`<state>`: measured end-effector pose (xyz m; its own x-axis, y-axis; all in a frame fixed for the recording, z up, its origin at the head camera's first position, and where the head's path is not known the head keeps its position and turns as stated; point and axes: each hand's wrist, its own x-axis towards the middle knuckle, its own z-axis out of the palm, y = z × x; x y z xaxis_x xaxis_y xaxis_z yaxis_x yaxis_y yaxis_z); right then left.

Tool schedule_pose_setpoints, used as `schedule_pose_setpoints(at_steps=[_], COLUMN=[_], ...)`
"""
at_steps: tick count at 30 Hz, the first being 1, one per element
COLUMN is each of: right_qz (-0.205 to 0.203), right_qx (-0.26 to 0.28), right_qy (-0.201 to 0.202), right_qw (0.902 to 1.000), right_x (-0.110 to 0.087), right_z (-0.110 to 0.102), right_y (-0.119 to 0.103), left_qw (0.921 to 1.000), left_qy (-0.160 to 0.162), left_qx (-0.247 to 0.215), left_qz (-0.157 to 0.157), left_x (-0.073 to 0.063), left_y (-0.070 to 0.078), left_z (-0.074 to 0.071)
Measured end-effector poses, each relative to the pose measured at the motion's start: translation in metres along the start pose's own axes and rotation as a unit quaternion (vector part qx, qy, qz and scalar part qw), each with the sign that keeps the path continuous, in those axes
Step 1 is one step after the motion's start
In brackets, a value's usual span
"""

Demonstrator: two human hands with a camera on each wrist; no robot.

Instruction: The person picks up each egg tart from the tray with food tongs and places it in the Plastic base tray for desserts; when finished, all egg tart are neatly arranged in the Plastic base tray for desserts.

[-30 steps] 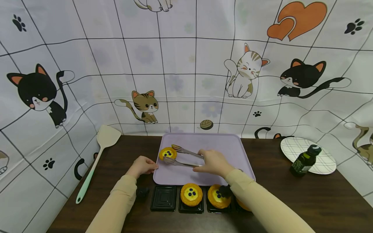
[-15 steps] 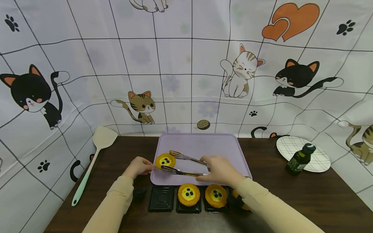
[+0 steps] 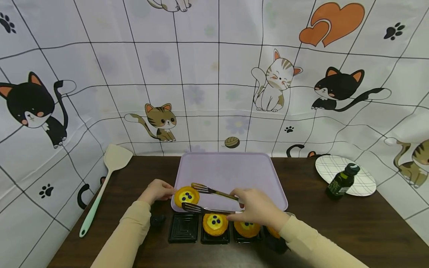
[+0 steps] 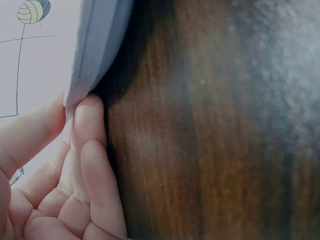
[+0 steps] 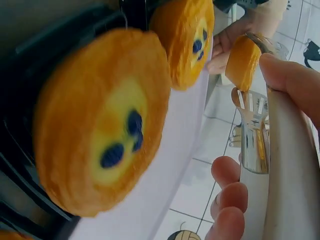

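Note:
My left hand point(image 3: 156, 191) pinches the left rim of the lilac tray point(image 3: 228, 171) between thumb and fingers; the left wrist view shows the tray edge point(image 4: 102, 40) at the fingertips. My right hand point(image 3: 259, 206) holds metal tongs point(image 3: 219, 193), whose ends stand on either side of an egg tart point(image 3: 186, 196) with dark berries, over the tray's front left corner. In the right wrist view that tart point(image 5: 243, 62) sits between the tong ends. Just in front is a bare black square base point(image 3: 183, 227). More tarts point(image 3: 215, 223) rest on the bases to its right, partly covered by tongs and right arm.
A pale spatula point(image 3: 100, 197) with a green handle lies at the left. At the right, a dark green bottle point(image 3: 342, 181) stands by a white checked plate point(image 3: 363, 181). A cat-print sheet point(image 3: 201, 74) hangs behind the table.
The tongs and the tart have moved towards me, from the tray's left middle to its front left corner. My left hand keeps its grip on the rim.

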<state>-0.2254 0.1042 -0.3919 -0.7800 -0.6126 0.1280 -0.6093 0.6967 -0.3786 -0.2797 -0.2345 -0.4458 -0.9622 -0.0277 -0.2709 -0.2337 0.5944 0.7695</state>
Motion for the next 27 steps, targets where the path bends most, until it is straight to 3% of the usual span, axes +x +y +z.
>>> schedule_pose_setpoints(at_steps=[16,27], right_qz=[-0.028,-0.013], right_qx=[0.011,0.012], right_qy=[-0.018,-0.039], right_qw=[0.9994,0.9991], right_x=[-0.019,-0.022], right_z=[0.018,0.023], right_y=[-0.006,-0.009], left_qw=[1.0000,0.9999], left_qy=[-0.006,-0.001], left_qx=[-0.001,-0.007], left_qz=[-0.007,-0.013], left_x=[-0.001,0.002], left_y=[0.003,0.001], left_z=[-0.002,-0.001])
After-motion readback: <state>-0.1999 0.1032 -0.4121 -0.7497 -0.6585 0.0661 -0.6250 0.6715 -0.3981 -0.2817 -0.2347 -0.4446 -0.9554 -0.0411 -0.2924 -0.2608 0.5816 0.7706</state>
